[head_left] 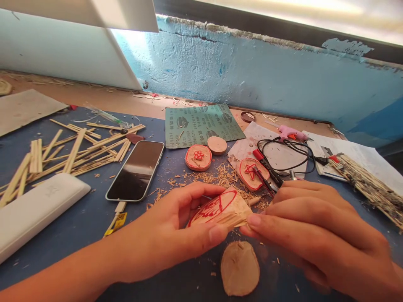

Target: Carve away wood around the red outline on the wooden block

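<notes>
My left hand [176, 226] grips a flat wooden slice [220, 207] with red lines drawn on it, thumb under its front edge and fingers behind. My right hand [302, 222] is closed at the slice's right edge, thumb and fingers pinched together; a small tool may be inside, but I cannot make it out. A plain wooden slice [239, 268] lies on the blue table right below. Further back lie a slice with a red star [252, 173], one with a red flower [198, 157] and a small plain disc [217, 145]. Wood shavings [217, 178] are scattered between them.
A phone [136, 170] on a cable and a white power bank [34, 209] lie left. Wooden sticks [75, 153] are piled at far left. Green sandpaper [201, 124], a pink glue gun [291, 133], black cable [283, 155], pens [267, 172] and a straw bundle [368, 184] sit behind and right.
</notes>
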A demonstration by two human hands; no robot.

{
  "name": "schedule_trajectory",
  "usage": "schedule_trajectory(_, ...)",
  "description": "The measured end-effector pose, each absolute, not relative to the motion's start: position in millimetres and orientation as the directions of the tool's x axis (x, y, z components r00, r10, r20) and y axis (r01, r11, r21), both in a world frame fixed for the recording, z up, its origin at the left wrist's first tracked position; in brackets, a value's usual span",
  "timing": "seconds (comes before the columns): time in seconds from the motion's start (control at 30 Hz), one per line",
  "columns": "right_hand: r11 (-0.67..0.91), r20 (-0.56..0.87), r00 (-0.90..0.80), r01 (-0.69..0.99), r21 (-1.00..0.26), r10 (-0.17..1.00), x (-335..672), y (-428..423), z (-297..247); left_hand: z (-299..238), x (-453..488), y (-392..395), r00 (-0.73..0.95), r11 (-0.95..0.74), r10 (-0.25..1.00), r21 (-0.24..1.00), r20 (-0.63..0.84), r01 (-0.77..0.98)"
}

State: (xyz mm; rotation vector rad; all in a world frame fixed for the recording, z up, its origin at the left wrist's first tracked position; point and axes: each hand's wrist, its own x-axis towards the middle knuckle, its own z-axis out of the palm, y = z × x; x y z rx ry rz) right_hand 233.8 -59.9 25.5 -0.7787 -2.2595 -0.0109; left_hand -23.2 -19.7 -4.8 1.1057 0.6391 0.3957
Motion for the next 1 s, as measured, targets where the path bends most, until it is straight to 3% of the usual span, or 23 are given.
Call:
schedule_trajectory(0.13, 0.708, 0.718, -0.317, 0.621, -0.337, 0.619, 215, -73, 18, -3, -24, -23, 0.685, 0.286, 0.699, 0.958, -0.205, -0.005)
schedule_trajectory(0.2, 0.672, 0.701, -0.289, 0.649, -0.357, 0.652, 212, -79, 17, -2, -24, -24, 0.635, 0.220, 0.752, 0.975, -0.180, 0.015)
schedule_trajectory(0.37, 0.699, 0.556, -0.463, 0.626, -0.346, 0.690, 219, -75, 28, -4, -23, -19, 0.572, 0.153, 0.807, 0.988, -0.143, 0.031)
schedule_trajectory(0.57, 0.801, 0.351, -0.731, 0.454, -0.391, 0.586, 221, -54, 28, -8, -27, -6, 0.508, 0.250, 0.839, 0.967, -0.194, -0.044)
schedule_trajectory(0.67, 0.665, 0.205, -0.713, 0.454, -0.593, 0.670, 225, -46, 31, -7, -28, -6, 0.543, 0.152, 0.820, 0.984, -0.180, 0.096)
schedule_trajectory(0.8, 0.324, 0.162, -0.486, 0.271, -0.906, 0.859, 235, -40, 41, -8, -26, -12, 0.576, -0.188, 0.817, 0.938, -0.014, 0.291)
schedule_trajectory(0.9, 0.216, 0.162, -0.330, 0.132, -0.968, 0.930, 238, -40, 47, -12, -23, -16, 0.610, -0.323, 0.791, 0.881, 0.051, 0.345)
schedule_trajectory(1.0, 0.177, 0.104, -0.367, 0.171, -0.969, 0.924, 237, -43, 51, -16, -23, -18, 0.652, -0.346, 0.757, 0.875, 0.047, 0.338)
